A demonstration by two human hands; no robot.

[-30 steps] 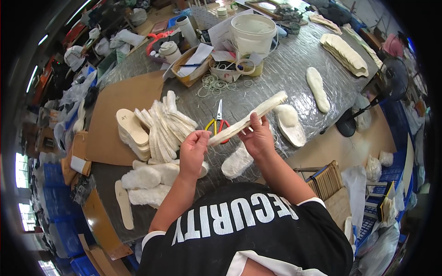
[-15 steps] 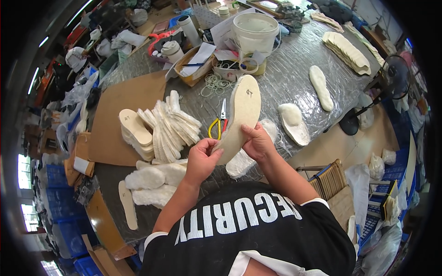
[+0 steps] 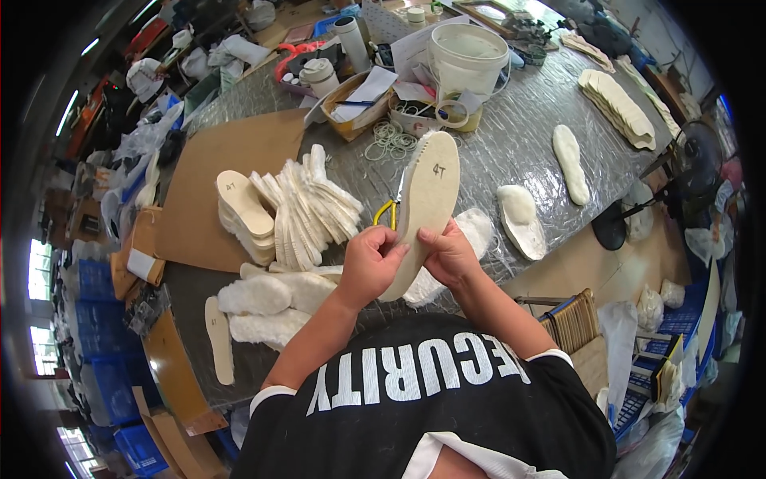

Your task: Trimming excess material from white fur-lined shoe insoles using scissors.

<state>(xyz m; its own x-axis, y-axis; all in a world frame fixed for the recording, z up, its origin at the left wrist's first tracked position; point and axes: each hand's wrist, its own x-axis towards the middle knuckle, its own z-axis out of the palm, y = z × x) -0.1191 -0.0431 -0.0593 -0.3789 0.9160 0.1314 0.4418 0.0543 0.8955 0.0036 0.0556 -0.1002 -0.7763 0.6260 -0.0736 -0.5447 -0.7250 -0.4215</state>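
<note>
Between my two hands I hold up a cream insole [image 3: 432, 185], its flat marked side toward me and fluffy pile showing along its left edge. My left hand [image 3: 372, 267] pinches that left edge low down. My right hand [image 3: 452, 254] grips the right edge, thumb on the flat face. Partly hidden behind the insole and my left hand are scissors [image 3: 384, 211] with yellow handles. Fleecy insoles [image 3: 476, 231] lie on the table beyond my right hand. Left of my hands stands a fanned stack of insoles [image 3: 307, 207], with loose fluffy ones [image 3: 255, 296] nearer me.
A brown cardboard sheet [image 3: 187, 215] lies at the left of the plastic-covered table [image 3: 335, 172]. A white bucket [image 3: 468, 60], a basket [image 3: 351, 120] and rubber bands [image 3: 391, 142] are at the back. More insoles [image 3: 616, 110] and a black fan [image 3: 690, 156] are at the right.
The insole has turned a little more upright and now covers part of the scissors. My left hand has moved up its edge. The whole view has shifted slightly.
</note>
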